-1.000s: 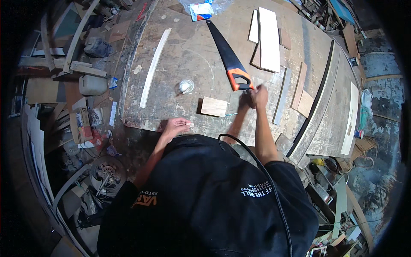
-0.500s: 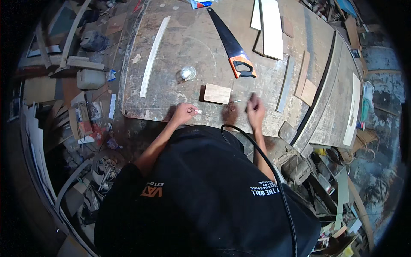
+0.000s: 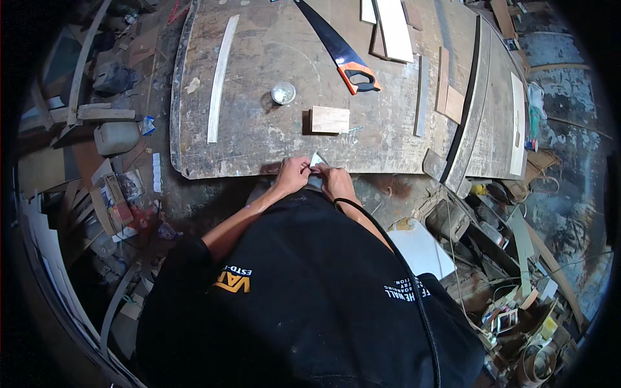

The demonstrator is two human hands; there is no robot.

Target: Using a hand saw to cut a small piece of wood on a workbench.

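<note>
Both hands pinch a small white scrap at the workbench's near edge.

Left hand and right hand meet on the scrap, frame centre; wood block just above, handsaw and tin cup beyond, bare workbench to the left.

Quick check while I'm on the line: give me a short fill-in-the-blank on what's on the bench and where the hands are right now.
1. Both hands, left hand and right hand, pinch a small white piece at the workbench's ____ edge.
2. The hand saw has an ____ and black handle.
3. The small wooden block lies just to the ____ of the round metal tin.
4. Neither hand touches the ____.

Missing words: near; orange; right; hand saw
</note>
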